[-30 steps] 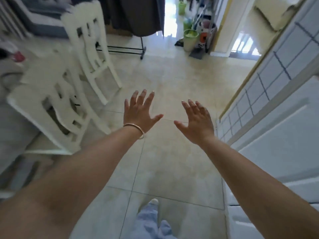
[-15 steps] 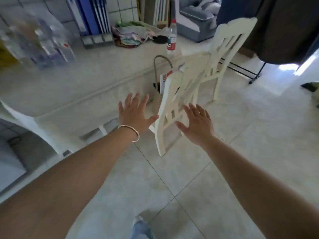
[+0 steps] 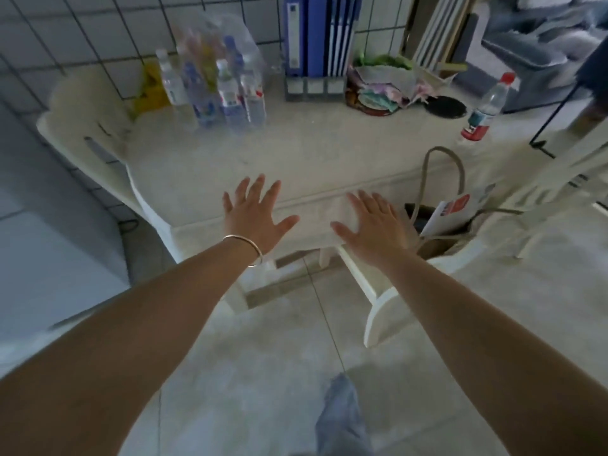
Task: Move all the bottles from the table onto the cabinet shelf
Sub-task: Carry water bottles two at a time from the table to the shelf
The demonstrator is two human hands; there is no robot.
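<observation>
Several clear plastic bottles (image 3: 227, 90) with blue and white labels stand clustered at the back left of the white table (image 3: 296, 153), blurred by motion. A single bottle with a red cap and red label (image 3: 483, 110) stands apart at the table's right end. My left hand (image 3: 253, 215), a bangle on its wrist, hovers with fingers spread over the table's front edge. My right hand (image 3: 371, 222) is spread likewise beside it, holding nothing. Both hands are well short of the bottles. The cabinet shelf is not clearly in view.
Blue binders (image 3: 319, 37) in a rack and a heap of cloth (image 3: 385, 83) sit at the table's back. A white chair (image 3: 88, 126) stands left. A bag with rope handles (image 3: 441, 205) rests on a second chair at right. A black disc (image 3: 445, 106) lies near the lone bottle.
The view has swung left from the open floor and doorway to face the table. Both hands stay spread and empty, now over the table's front edge.
</observation>
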